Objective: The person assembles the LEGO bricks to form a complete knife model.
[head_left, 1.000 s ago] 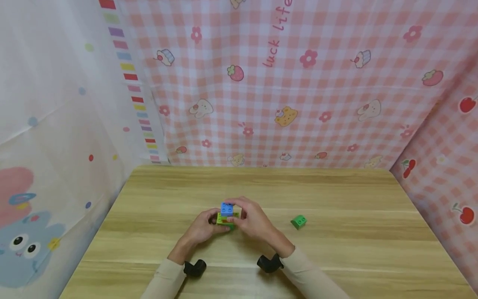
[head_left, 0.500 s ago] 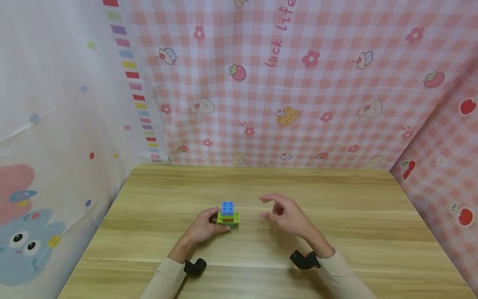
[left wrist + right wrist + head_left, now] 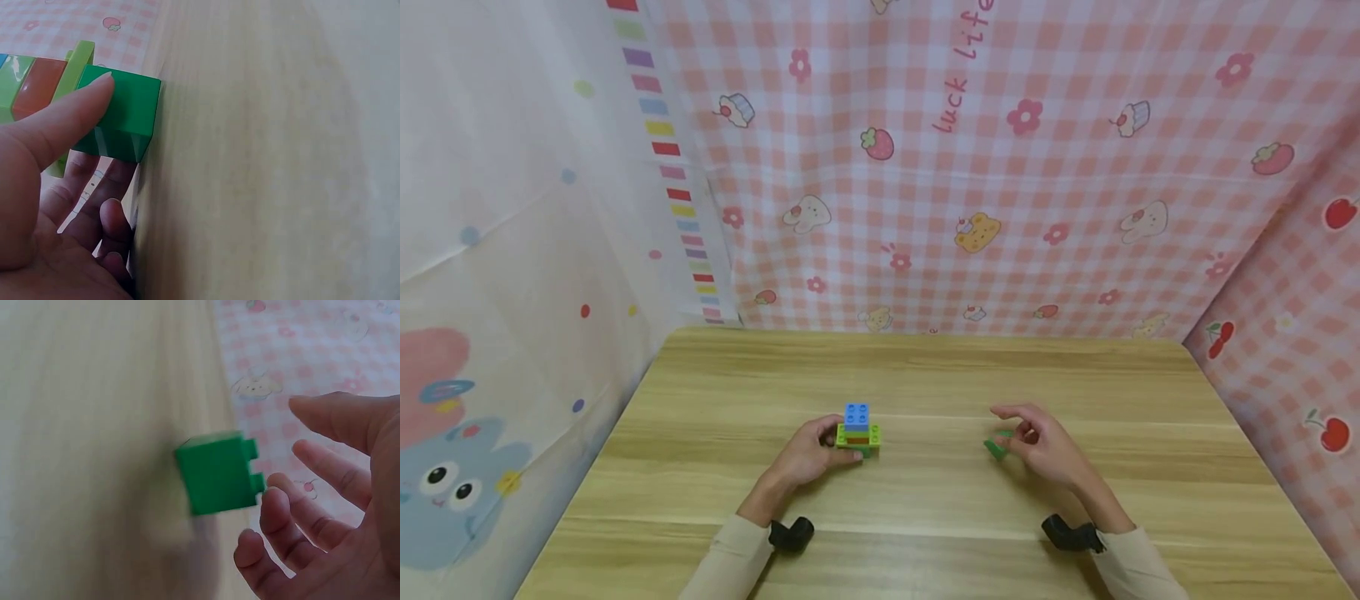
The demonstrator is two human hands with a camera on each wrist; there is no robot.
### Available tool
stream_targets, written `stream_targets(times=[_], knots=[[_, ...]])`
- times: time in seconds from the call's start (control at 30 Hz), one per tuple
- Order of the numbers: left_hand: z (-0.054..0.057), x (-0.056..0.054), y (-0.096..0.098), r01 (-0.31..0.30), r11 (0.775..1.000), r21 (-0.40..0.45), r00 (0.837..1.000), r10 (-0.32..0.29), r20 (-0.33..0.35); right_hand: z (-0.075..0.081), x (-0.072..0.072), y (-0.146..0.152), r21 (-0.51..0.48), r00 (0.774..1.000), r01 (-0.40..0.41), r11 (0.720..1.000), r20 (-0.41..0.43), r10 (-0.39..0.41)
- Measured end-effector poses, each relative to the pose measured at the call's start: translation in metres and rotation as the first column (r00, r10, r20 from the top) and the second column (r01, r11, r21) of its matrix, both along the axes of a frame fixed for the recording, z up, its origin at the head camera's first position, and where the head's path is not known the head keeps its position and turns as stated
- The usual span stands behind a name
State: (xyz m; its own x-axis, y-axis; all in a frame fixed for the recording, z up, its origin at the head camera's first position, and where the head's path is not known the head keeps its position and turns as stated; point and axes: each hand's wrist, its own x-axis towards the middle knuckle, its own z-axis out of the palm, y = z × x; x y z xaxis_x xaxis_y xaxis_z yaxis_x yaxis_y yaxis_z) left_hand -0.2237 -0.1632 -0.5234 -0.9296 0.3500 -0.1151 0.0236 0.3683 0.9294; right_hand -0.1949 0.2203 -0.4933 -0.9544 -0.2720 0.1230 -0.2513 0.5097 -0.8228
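A small tower of toy building blocks [image 3: 857,419] stands left of the middle of the table, with a blue block on top. Below it come light green and orange blocks, a wider lime plate and a dark green block [image 3: 128,112] at the bottom. My left hand [image 3: 807,452] grips that bottom block, its thumb across the near side. Farther right lies a loose green block [image 3: 219,476] with a curved side and two studs. My right hand [image 3: 1045,444] is over it, fingers loosely bent and spread, with a gap between thumb and fingers. In the head view the fingers partly hide this block.
The wood-grain table [image 3: 925,517] runs back to a pink checked cloth [image 3: 925,192]. Printed cloths also hang at left and right. Black wrist-camera mounts [image 3: 792,535] sit on both wrists.
My right hand has let go of the tower's upper part and moved right to the loose green block. The left hand keeps its grip on the tower in the same place.
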Motion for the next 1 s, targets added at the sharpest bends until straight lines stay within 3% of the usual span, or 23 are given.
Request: stream_targets(times=[0.23,0.43,0.57,1.0], knots=[[0.000,0.000,0.000,-0.012,1.000,-0.006,1.000,0.012,0.005,-0.011,0.005,0.001,-0.004,0.999,-0.037,0.999,0.021,0.037],[0.000,0.001,0.000,-0.009,1.000,-0.006,1.000,0.009,0.001,-0.018,0.005,-0.009,-0.070,0.988,-0.147,0.987,0.038,0.150],[-0.001,0.000,0.001,-0.003,1.000,-0.002,1.000,0.003,0.000,-0.020,0.004,-0.014,-0.055,0.979,-0.195,0.979,0.045,0.197],[-0.002,0.000,0.002,-0.032,0.999,-0.009,0.999,0.031,-0.012,-0.016,-0.006,-0.028,-0.041,0.962,-0.204,0.978,0.177,0.208]])
